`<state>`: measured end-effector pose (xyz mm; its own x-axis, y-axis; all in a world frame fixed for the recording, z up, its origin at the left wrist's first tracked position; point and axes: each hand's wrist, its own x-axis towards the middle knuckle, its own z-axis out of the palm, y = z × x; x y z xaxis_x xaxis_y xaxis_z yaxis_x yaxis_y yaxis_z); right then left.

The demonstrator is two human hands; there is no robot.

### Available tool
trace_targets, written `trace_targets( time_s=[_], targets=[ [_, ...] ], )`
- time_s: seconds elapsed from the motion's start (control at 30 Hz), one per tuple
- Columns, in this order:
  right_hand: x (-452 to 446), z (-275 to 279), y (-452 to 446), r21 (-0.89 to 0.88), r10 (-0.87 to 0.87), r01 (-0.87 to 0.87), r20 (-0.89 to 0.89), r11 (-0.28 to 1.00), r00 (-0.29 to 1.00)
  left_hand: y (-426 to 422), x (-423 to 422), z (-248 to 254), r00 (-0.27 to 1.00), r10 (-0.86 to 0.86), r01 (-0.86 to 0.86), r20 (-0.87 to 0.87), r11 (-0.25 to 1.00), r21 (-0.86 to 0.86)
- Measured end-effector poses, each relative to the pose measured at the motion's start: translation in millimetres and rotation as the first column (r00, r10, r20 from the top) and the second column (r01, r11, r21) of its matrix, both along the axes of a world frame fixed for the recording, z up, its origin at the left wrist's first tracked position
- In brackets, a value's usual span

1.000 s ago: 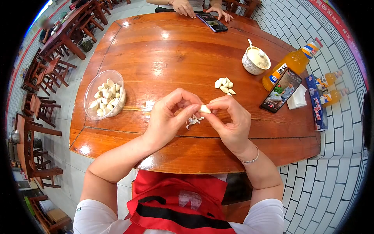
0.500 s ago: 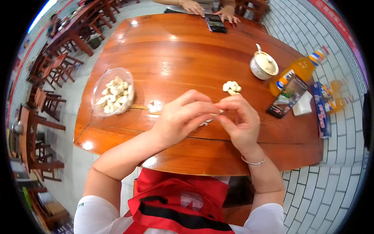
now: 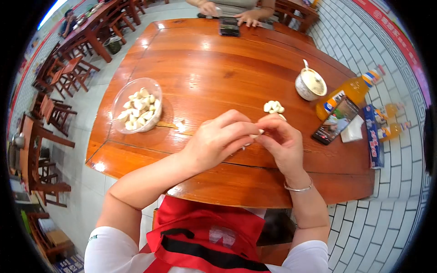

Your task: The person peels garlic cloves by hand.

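Over the near half of the wooden table, my left hand [image 3: 224, 136] and my right hand [image 3: 286, 142] meet fingertip to fingertip. Between them is a small pale garlic clove [image 3: 261, 132], pinched by both and partly covered by the fingers. Just beyond my right hand lies a little pile of peeled garlic cloves [image 3: 273, 107]. Bits of skin [image 3: 246, 145] show on the table under my fingers. To the left, a clear plastic bowl [image 3: 119, 98] holds many garlic cloves [image 3: 142, 109].
On the right stand a lidded patterned cup [image 3: 306, 86] with a handle, an orange drink bottle [image 3: 353, 91], a phone [image 3: 337, 120] leaning on it, a white tissue pack [image 3: 353, 130] and a blue box [image 3: 374, 141] by the tiled wall. Across the table [image 3: 191, 59], another person's hands touch a phone [image 3: 229, 26].
Both hands keep their pinch on the clove, with only small finger shifts. The view has turned slightly. Across the table, the other person's phone now lies farther left and flatter to view.
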<state>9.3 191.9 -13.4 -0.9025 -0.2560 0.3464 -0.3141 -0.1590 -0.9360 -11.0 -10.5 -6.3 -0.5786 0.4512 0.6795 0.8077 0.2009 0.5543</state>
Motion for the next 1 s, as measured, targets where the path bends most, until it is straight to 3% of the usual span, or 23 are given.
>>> trace_targets(
  time_s=[0.27, 0.67, 1.0],
  targets=[
    [-1.6, -1.2, 3.8, -0.059, 0.096, -0.090, 0.100, 0.994, 0.990, 2.3, 2.2, -3.7, 0.999, 0.016, -0.018, 0.035, 0.998, 0.053],
    [-2.7, -3.6, 2.8, -0.161, 0.168, -0.136, 0.208, 0.978, 0.964, 0.7, 1.4, -5.1, 0.995, 0.031, -0.030, -0.095, 0.999, 0.011],
    [-1.9, -3.3, 3.1, -0.196, 0.186, -0.137, 0.254, 0.971, 0.949, 4.8, 3.5, -3.3, 0.997, 0.051, -0.047, -0.057, 0.997, 0.067]
  ],
)
